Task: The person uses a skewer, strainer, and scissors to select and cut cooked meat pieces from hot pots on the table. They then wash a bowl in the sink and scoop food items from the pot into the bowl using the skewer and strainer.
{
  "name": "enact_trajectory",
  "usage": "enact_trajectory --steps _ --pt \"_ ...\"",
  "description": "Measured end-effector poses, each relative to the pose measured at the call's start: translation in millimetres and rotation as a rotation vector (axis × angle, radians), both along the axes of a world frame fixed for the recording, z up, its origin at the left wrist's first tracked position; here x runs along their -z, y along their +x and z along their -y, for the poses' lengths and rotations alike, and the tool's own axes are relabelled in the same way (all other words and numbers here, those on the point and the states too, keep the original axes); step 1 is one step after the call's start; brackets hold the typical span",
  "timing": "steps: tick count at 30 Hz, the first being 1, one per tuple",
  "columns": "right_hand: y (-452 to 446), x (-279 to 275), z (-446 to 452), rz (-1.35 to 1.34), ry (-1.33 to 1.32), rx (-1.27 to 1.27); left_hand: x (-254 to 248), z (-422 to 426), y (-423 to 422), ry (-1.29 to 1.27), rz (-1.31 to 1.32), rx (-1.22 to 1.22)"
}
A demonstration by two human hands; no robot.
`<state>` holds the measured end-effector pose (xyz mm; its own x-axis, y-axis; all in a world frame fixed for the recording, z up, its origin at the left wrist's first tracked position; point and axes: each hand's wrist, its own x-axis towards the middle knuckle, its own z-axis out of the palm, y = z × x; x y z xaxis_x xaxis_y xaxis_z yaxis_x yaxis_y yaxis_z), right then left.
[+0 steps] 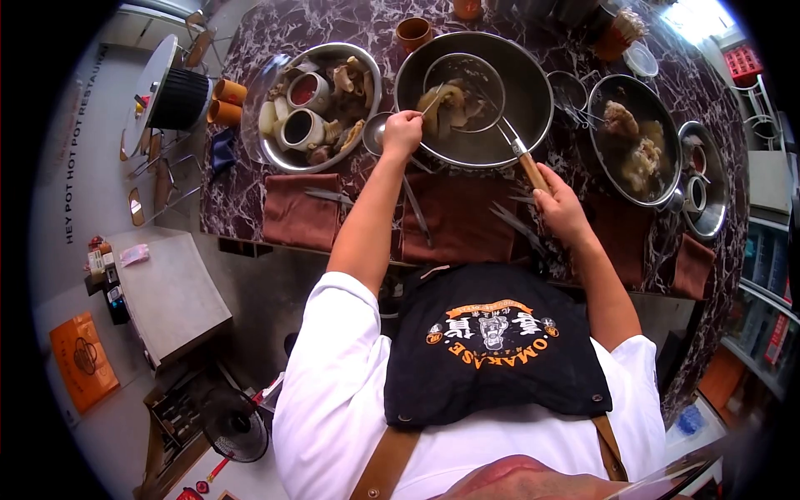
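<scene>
My right hand (560,204) is wrapped round the wooden handle of a wire strainer (502,79). The strainer rests over a large steel basin (542,92) of liquid. Pieces of pale, brownish food (454,107) lie in it. My left hand (402,135) is closed on a thin metal utensil (432,100) reaching to this food; its exact kind is unclear. Beside my left wrist, a round ladle bowl (373,133) shows at the basin's left.
At left, a steel tray (371,62) holds food and two sauce cups. A pot of meat in broth (612,83) and another steel bowl (712,221) stand right. Metal utensils lie on brown cloths (454,200) along the table's near edge. A skewer holder (612,42) stands behind.
</scene>
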<state>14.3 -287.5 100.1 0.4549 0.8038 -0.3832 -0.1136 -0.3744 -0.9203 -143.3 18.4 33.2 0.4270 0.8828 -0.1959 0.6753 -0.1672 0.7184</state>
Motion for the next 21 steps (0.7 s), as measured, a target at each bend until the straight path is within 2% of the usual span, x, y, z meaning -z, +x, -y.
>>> enact_trajectory --steps 1,3,4,6,12,14,21 --pt "0.1 -24.7 -1.7 -0.049 -0.06 0.017 13.6 -0.4 -5.2 -0.185 0.232 -0.075" --pt "9.1 -32.8 1.7 -0.091 -0.057 0.038 24.6 -0.3 -15.1 -0.529 0.643 -0.182" --pt "12.8 -34.5 2.8 -0.131 -0.059 0.054 22.7 1.1 -24.9 -0.528 0.637 -0.176" --pt "20.5 -32.7 5.0 -0.212 -0.035 0.09 17.4 5.9 -43.1 -0.791 0.85 -0.216" --pt "33.0 -22.2 13.7 -0.302 -0.02 0.101 20.2 23.0 -60.9 -0.804 0.924 -0.272" --pt "32.7 -13.8 16.6 -0.213 0.008 0.103 16.7 31.4 -59.1 -0.725 0.813 -0.33" --pt "30.2 -13.5 26.6 -0.16 0.014 0.102 20.0 45.4 -53.0 -0.438 0.599 -0.317"
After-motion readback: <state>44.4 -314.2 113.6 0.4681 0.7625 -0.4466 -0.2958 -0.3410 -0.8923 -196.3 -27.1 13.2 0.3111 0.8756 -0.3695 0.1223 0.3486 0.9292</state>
